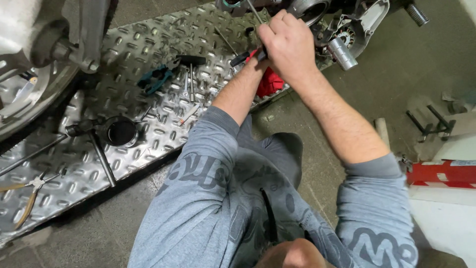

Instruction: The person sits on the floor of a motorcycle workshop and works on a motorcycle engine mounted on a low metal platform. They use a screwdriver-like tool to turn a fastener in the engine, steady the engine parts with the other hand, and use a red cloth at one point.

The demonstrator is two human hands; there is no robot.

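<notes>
Head view: the right hand (287, 44) is fisted tight around a black-handled tool (246, 57), its long axis running down-left from the engine casing (347, 30). The left hand is hidden beneath that fist, grip untellable. A silver socket (342, 53) lies just right of the casing.

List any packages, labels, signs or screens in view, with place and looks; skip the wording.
Label strip: far right, on top of a red box-like object; narrow, white.
Sweatshirt print: on the person's grey sleeves; large dark grey lettering.
No packages, signs or screens show.
</notes>
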